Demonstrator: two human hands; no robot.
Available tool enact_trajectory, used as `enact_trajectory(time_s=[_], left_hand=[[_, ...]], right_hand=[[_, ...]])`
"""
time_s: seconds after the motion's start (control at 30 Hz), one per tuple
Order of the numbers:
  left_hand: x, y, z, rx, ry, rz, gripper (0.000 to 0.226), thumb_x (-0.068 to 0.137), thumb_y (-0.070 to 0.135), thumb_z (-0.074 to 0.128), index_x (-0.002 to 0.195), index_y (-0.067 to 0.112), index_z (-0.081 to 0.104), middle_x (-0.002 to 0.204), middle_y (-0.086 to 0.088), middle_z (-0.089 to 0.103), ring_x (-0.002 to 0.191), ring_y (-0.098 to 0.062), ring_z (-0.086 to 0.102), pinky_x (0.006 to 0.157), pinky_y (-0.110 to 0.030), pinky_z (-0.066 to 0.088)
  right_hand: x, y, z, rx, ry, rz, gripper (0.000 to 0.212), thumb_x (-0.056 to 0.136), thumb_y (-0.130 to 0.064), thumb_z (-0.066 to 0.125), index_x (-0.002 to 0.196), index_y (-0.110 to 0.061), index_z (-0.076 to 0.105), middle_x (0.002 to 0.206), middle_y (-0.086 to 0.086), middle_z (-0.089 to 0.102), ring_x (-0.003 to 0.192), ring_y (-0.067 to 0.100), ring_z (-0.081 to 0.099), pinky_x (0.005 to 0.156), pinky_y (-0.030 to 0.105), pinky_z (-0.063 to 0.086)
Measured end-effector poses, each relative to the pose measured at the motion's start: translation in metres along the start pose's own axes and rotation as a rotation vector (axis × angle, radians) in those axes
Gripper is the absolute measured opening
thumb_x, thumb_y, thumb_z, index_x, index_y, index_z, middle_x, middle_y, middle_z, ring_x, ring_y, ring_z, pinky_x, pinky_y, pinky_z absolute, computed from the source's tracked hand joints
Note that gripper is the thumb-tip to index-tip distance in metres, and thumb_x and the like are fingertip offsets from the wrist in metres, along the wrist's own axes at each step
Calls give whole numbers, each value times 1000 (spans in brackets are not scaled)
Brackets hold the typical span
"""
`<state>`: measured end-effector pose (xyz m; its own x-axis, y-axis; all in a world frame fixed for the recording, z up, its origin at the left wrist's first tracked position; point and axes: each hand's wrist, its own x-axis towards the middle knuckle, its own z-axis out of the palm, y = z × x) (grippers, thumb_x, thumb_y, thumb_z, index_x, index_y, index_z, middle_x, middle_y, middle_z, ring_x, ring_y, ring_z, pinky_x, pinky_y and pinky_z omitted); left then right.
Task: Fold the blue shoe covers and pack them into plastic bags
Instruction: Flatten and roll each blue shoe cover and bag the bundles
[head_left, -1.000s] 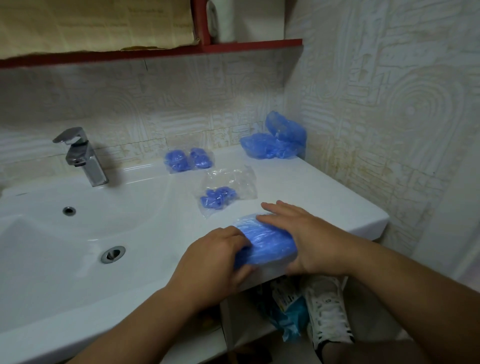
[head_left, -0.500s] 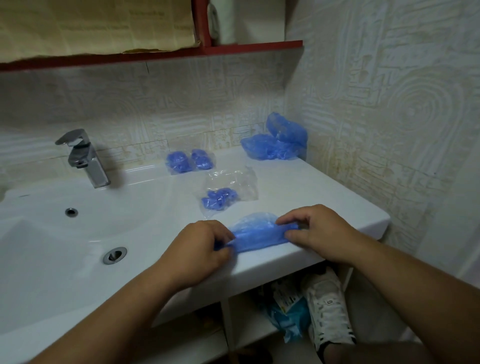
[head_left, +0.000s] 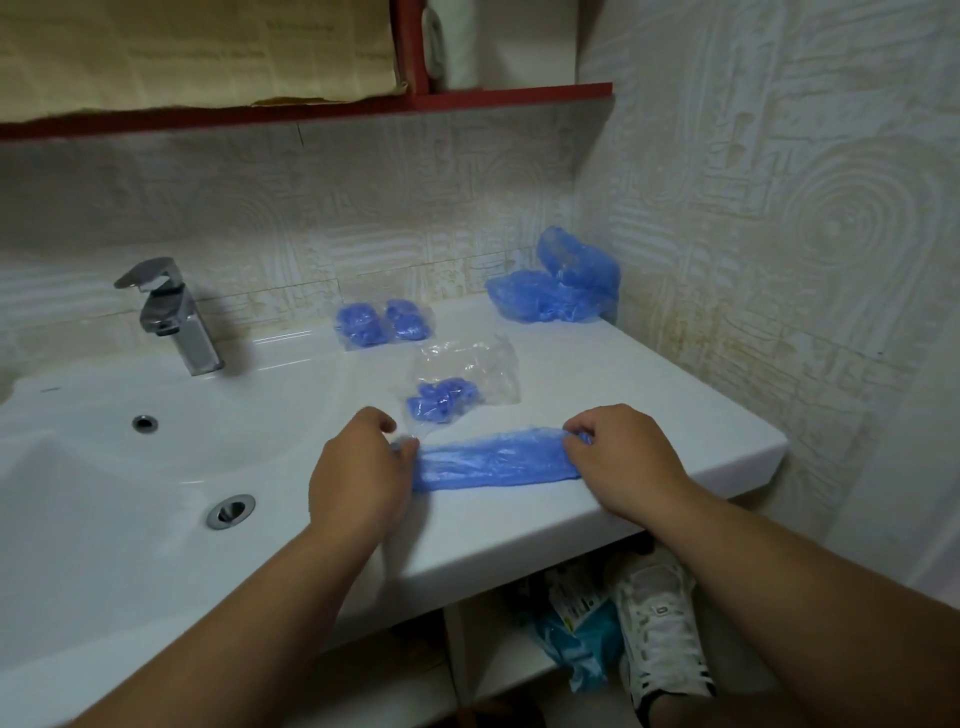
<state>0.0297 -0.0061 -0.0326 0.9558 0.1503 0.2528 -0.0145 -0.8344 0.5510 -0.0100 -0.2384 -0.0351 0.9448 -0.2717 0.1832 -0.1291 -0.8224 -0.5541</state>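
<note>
Head view: 1 blue shoe cover (head_left: 493, 460) lies flattened into a narrow strip on the front of the basin counter (head_left: 691, 415). Its long axis runs 9-to-3 o'clock, approx. parallel w/ the counter's front edge. L hand (head_left: 363, 467) pinches the 9 o'clock end, fingers curled in. R hand (head_left: 618, 457) pinches the 3 o'clock end, fingertips bunched on the plastic. Both grip the same cover, one per end, so neither is nearer; the strip sits between them. Judging from that, the next fold prob. goes end-to-end along the long axis, either hand carrying its end across to the other.

Counts:
- 1 cover in hand.
- 1 clear bag (head_left: 467, 384) w/ a blue bundle inside, just beyond the strip at approx. 11 o'clock, near the L hand but apart from it.
- 2 wrapped bundles (head_left: 358, 325) further back at 11 o'clock, side by side by the wall; can't tell if one bag or two.
- 1 loose pile (head_left: 556, 291) of unfolded covers in the corner at 1 o'clock; no. in it unclear.
- 1 tap (head_left: 171, 317) at 10 o'clock.
- 1 white sneaker (head_left: 660, 629) below the counter at 5 o'clock.
</note>
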Motion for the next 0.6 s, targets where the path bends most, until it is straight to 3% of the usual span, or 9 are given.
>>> enact_trajectory(time_s=[0.03, 0.1, 0.17, 0.2, 0.27, 0.3, 0.5, 0.6], left_hand=[[-4, 0, 1, 25, 91, 64, 31, 93, 34, 62, 120, 21, 56, 107, -6, 67, 96, -27, 60, 81, -38, 50], [-20, 8, 4, 43, 200, 354, 38, 94, 35, 57, 128, 19, 55, 118, -7, 63, 106, -30, 57, 90, -44, 50], [-41, 19, 9, 116, 14, 641, 56, 96, 54, 38, 142, 23, 46, 143, -5, 51, 131, -29, 46, 109, -45, 39], [-49, 24, 11, 182, -150, 692, 66, 97, 64, 24, 151, 27, 32, 158, -1, 32, 146, -25, 29, 119, -44, 25], [-49, 24, 17, 341, -411, 637, 79, 90, 73, 8, 157, 33, 0, 166, 8, -3, 153, -17, -3, 124, -41, 3], [-47, 23, 18, 390, -463, 598, 80, 88, 73, 8, 156, 33, -7, 165, 10, -10, 152, -16, -8, 124, -41, -1], [-42, 19, 21, 477, -507, 563, 81, 91, 74, 12, 156, 31, -11, 165, 9, -10, 152, -18, -9, 124, -42, -2], [-42, 21, 22, 485, -509, 556, 81, 90, 75, 11, 156, 32, -10, 165, 9, -10, 152, -19, -10, 124, -43, -2]], right_hand=[[0, -2, 1, -23, 3, 2, 29, 96, -30, 55, 120, -21, 70, 121, -1, 69, 107, 20, 62, 96, 30, 47], [0, -5, 2, -53, -4, 3, 30, 97, -29, 54, 120, -21, 70, 120, 0, 69, 106, 21, 62, 96, 32, 48], [-1, -8, 1, -75, -13, 0, 29, 97, -29, 54, 121, -21, 70, 119, 1, 69, 104, 22, 62, 95, 33, 49], [-1, -9, 1, -81, -11, 1, 29, 98, -28, 54, 121, -21, 69, 119, 1, 69, 104, 22, 62, 95, 32, 49], [0, -11, 0, -89, -12, 18, 30, 99, -28, 54, 124, -20, 68, 121, 2, 68, 104, 21, 62, 94, 31, 49], [0, -12, 0, -102, -16, 25, 30, 99, -27, 54, 125, -20, 67, 121, 2, 68, 104, 21, 62, 95, 31, 49], [1, -17, 1, -247, -28, -8, 28, 98, -21, 49, 121, -24, 65, 116, 2, 68, 102, 23, 62, 95, 35, 48], [2, -21, 1, -276, -6, 67, 29, 96, -21, 52, 123, -23, 62, 117, 2, 66, 102, 22, 62, 93, 35, 50]])
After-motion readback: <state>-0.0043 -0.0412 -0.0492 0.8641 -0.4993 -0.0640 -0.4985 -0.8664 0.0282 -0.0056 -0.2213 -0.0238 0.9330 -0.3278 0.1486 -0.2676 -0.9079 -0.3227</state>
